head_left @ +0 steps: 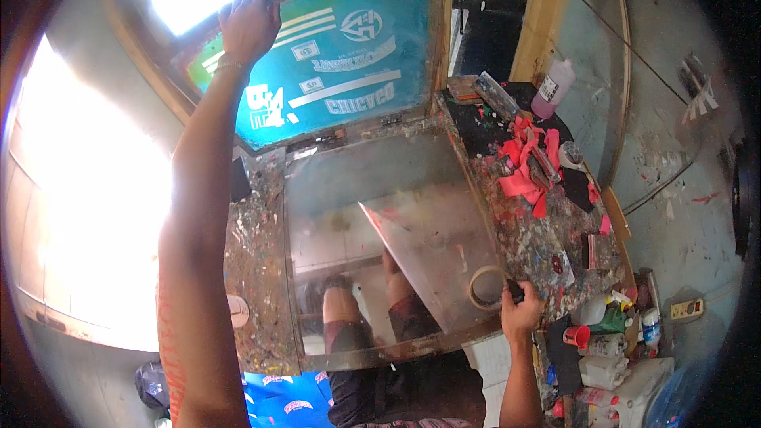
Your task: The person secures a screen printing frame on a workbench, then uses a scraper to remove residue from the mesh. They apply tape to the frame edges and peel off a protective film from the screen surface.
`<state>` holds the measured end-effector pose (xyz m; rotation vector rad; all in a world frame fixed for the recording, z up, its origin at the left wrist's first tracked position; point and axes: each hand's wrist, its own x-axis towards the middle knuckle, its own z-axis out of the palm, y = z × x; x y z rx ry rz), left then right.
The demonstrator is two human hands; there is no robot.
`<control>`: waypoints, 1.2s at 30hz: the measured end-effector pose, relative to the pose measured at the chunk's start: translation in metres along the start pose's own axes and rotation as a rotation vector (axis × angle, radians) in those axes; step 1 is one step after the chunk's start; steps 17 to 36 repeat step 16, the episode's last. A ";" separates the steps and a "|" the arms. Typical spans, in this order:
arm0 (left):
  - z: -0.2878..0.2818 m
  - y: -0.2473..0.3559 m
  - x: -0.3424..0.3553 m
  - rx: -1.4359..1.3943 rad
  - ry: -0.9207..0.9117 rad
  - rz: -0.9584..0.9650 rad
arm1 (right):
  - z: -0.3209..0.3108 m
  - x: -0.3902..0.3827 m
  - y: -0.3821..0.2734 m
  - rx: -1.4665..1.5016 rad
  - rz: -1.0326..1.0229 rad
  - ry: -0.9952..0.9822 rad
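Observation:
My left hand [250, 25] is closed over the upper edge of a raised screen-printing frame [434, 40]. Its teal mesh [317, 79] carries white lettering, stripes and emblems. Below the frame lies a glossy glass-like panel [333, 230] that mirrors my legs, with a pale, pointed translucent area across its right half. At the panel's near right corner, my right hand [523, 315] is closed round a small black object [515, 292], whose kind I cannot make out. Just left of that hand is a roll of tape [473, 292]; whether they touch is unclear.
Paint-stained worktop [515, 230] borders the panel. On its right lie red cloth scraps [523, 166] and a bottle of pink liquid [553, 87]. Bottles and jugs [606, 372] crowd low right, beneath a power strip [686, 309]. Blue printed fabric [289, 400] lies below the near edge.

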<state>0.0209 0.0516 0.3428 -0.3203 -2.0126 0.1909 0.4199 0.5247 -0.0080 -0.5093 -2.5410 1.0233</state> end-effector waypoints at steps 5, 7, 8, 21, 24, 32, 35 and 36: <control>0.074 -0.045 0.030 0.056 -0.187 -0.071 | 0.007 -0.003 0.013 -0.049 -0.117 0.088; 0.100 -0.053 0.034 0.072 -0.166 -0.068 | 0.001 -0.001 0.022 -0.080 -0.110 0.080; 0.108 -0.052 0.037 0.082 -0.153 -0.064 | -0.001 0.000 0.021 -0.081 -0.081 0.074; 0.144 -0.078 0.059 -0.023 -0.227 -0.040 | -0.005 0.005 0.020 -0.065 0.162 -0.208; 0.144 -0.078 0.059 -0.023 -0.227 -0.040 | -0.005 0.005 0.020 -0.065 0.162 -0.208; 0.144 -0.078 0.059 -0.023 -0.227 -0.040 | -0.005 0.005 0.020 -0.065 0.162 -0.208; 0.144 -0.078 0.059 -0.023 -0.227 -0.040 | -0.005 0.005 0.020 -0.065 0.162 -0.208; 0.144 -0.078 0.059 -0.023 -0.227 -0.040 | -0.005 0.005 0.020 -0.065 0.162 -0.208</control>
